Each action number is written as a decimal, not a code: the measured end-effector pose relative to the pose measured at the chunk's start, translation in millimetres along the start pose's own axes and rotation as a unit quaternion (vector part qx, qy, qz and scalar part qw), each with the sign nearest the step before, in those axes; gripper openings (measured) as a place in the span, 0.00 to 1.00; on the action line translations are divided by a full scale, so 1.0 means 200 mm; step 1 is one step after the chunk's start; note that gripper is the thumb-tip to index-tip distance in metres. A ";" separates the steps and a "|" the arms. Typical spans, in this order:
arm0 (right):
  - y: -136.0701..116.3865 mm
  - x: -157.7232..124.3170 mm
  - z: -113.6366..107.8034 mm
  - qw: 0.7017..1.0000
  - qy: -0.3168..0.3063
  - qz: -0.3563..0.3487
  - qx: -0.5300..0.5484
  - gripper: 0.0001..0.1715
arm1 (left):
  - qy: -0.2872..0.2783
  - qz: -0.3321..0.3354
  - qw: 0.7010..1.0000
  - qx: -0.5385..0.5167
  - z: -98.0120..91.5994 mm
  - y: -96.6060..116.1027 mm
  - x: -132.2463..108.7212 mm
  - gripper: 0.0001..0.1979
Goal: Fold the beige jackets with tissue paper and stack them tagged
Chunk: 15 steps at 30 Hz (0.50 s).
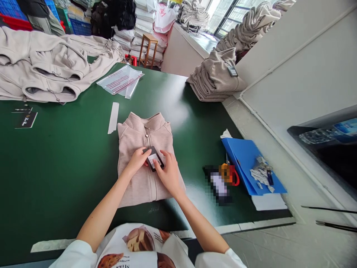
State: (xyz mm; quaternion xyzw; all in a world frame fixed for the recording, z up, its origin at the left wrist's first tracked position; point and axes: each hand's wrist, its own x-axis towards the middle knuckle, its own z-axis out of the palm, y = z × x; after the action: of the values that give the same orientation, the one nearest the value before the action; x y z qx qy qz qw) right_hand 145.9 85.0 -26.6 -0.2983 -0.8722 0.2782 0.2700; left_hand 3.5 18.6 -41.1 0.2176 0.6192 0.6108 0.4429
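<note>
A folded beige zip-up jacket [145, 163] lies on the green table [61, 156] in front of me. On its chest rests a black hang tag [154, 159] with a white label. My left hand [138, 159] pinches the tag's left edge, fingers curled. My right hand [169, 172] grips the tag's lower right edge with thumb and fingers while its palm rests on the jacket.
A pile of beige jackets [47, 63] covers the far left. Clear plastic bags [121, 80] and a white strip [113, 117] lie behind the jacket. Black tags [26, 119] sit at left. A blue folder [251, 167], scissors [230, 174] and a folded stack [214, 76] are on the right.
</note>
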 end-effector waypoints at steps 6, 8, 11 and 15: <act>0.01 0.07 0.02 0.987 0.031 0.092 0.126 0.13 | 0.007 -0.008 1.000 0.009 0.01 0.01 -0.02 0.20; -0.01 0.07 0.02 0.990 0.075 0.056 0.109 0.08 | 0.000 -0.013 1.000 0.000 0.01 0.02 -0.02 0.25; -0.03 0.06 0.01 0.997 0.037 -0.058 0.037 0.05 | -0.016 -0.004 1.000 -0.017 0.00 0.02 -0.02 0.30; -0.02 0.01 0.02 0.991 -0.056 -0.115 0.026 0.12 | 0.003 0.008 1.000 -0.019 -0.01 0.00 -0.01 0.23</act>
State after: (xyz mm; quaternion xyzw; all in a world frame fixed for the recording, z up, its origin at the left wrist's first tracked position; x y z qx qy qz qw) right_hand 141.3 82.0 -25.4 -0.1729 -0.9069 0.2838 0.2589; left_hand 3.5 16.1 -40.3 0.2119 0.6074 0.6263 0.4403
